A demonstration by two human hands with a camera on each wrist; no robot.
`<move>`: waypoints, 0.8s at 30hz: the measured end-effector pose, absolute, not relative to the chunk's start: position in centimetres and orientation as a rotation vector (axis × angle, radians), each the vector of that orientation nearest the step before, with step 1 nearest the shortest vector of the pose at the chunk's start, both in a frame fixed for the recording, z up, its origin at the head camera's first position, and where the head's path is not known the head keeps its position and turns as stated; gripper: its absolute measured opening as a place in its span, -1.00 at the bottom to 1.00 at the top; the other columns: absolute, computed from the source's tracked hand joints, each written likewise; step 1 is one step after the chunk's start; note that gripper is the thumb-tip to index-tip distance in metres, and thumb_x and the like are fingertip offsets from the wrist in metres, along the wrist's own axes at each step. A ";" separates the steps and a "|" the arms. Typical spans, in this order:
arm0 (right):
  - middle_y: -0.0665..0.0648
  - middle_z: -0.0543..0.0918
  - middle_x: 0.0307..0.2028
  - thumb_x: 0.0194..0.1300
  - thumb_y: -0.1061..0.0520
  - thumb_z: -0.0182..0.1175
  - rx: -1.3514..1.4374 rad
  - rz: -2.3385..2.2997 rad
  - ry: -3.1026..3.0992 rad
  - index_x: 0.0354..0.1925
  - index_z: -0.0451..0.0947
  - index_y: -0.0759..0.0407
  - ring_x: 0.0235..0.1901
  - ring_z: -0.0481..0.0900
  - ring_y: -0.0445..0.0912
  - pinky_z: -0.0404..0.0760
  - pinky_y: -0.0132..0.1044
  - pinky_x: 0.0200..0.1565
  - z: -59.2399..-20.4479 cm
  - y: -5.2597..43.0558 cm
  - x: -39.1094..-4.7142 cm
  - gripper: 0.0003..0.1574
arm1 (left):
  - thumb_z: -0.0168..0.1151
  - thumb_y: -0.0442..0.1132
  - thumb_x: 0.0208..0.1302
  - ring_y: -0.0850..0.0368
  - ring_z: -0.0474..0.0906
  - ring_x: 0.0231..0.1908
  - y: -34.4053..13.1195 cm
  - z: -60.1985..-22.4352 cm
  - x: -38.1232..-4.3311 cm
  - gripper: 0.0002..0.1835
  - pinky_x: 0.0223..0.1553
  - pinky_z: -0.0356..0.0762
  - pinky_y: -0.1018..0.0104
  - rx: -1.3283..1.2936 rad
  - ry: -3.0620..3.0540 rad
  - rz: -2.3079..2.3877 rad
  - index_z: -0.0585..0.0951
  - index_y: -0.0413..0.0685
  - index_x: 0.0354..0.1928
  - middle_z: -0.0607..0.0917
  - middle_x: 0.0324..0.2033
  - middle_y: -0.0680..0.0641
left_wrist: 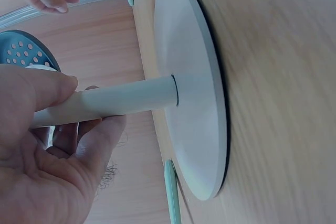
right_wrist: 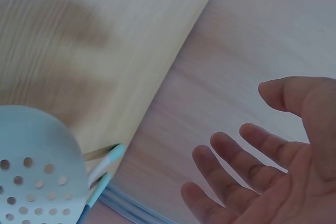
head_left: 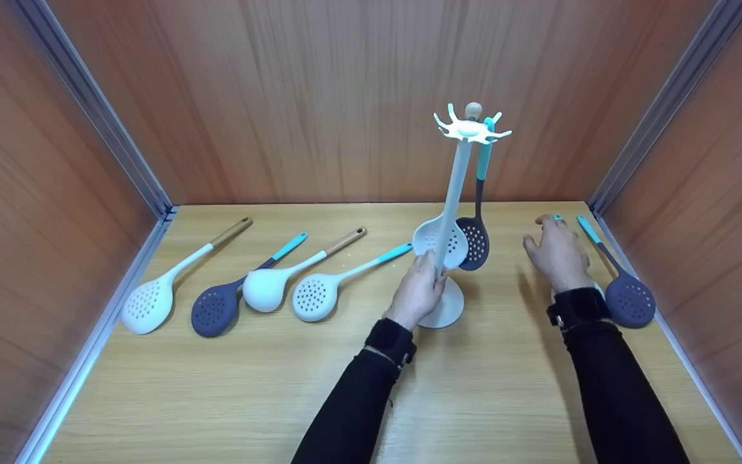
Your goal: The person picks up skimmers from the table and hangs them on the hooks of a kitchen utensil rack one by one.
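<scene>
A white utensil stand [head_left: 453, 193] with hooks at its top rises from a round base [head_left: 445, 309] on the wooden table. My left hand [head_left: 419, 290] grips its pole low down; the left wrist view shows fingers and thumb wrapped round the pole [left_wrist: 121, 100] just above the base [left_wrist: 194, 93]. A white skimmer [head_left: 438, 241] and a dark blue skimmer [head_left: 476, 241] hang from the hooks. My right hand [head_left: 558, 251] hovers to the right of the stand with fingers spread, holding nothing [right_wrist: 273, 166]. It lies over a utensil that is mostly hidden.
Several slotted spoons and a ladle lie in a row at the left [head_left: 216, 303]. A dark blue skimmer with a teal handle [head_left: 628, 299] lies by the right wall. Wooden walls close in the back and both sides.
</scene>
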State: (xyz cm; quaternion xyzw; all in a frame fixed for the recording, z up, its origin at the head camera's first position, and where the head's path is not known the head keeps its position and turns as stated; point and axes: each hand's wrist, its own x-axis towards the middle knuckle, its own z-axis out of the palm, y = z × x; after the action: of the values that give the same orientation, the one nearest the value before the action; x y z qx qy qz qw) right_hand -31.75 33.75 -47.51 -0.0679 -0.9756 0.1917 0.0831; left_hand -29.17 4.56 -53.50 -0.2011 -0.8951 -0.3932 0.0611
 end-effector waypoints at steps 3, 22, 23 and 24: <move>0.54 0.62 0.42 0.79 -0.06 0.19 -0.207 0.565 -2.941 0.63 0.44 0.34 0.23 0.71 0.55 0.79 0.47 0.02 -47.8 34.2 -31.8 -0.28 | 0.32 -0.35 0.73 -0.18 0.80 0.13 4.6 -53.4 -29.2 -0.84 0.23 0.88 -0.14 -0.594 -2.716 -1.211 0.56 -0.20 0.16 0.75 0.05 -0.26; 0.65 0.43 0.58 0.79 -0.11 0.12 -0.322 0.555 -3.106 0.76 0.25 0.32 0.45 0.53 0.69 0.70 0.66 0.27 -49.2 36.7 -32.5 -0.13 | 0.33 -0.36 0.73 -0.20 0.81 0.17 4.7 -53.4 -29.2 -0.83 0.28 0.89 -0.15 -0.578 -2.720 -1.229 0.56 -0.19 0.18 0.75 0.07 -0.26; 0.66 0.42 0.58 0.79 -0.12 0.12 -0.330 0.552 -3.112 0.77 0.24 0.33 0.46 0.53 0.70 0.70 0.67 0.27 -49.2 36.7 -32.4 -0.12 | 0.33 -0.36 0.73 -0.19 0.81 0.17 4.7 -53.4 -29.2 -0.83 0.27 0.89 -0.15 -0.578 -2.722 -1.224 0.56 -0.18 0.18 0.75 0.07 -0.25; 0.66 0.42 0.58 0.79 -0.11 0.12 -0.337 0.550 -3.116 0.77 0.23 0.33 0.46 0.52 0.71 0.69 0.68 0.28 -49.3 36.8 -32.4 -0.12 | 0.32 -0.35 0.73 -0.18 0.81 0.16 4.7 -53.4 -29.2 -0.83 0.27 0.89 -0.14 -0.581 -2.724 -1.216 0.56 -0.18 0.18 0.75 0.07 -0.25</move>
State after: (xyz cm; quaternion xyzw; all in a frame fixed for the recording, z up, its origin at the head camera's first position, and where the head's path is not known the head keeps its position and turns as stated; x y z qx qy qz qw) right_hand -32.44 36.78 -49.31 -0.1059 -0.9790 0.1728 -0.0202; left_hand -29.21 4.67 -53.39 -0.1908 -0.8951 -0.3996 0.0514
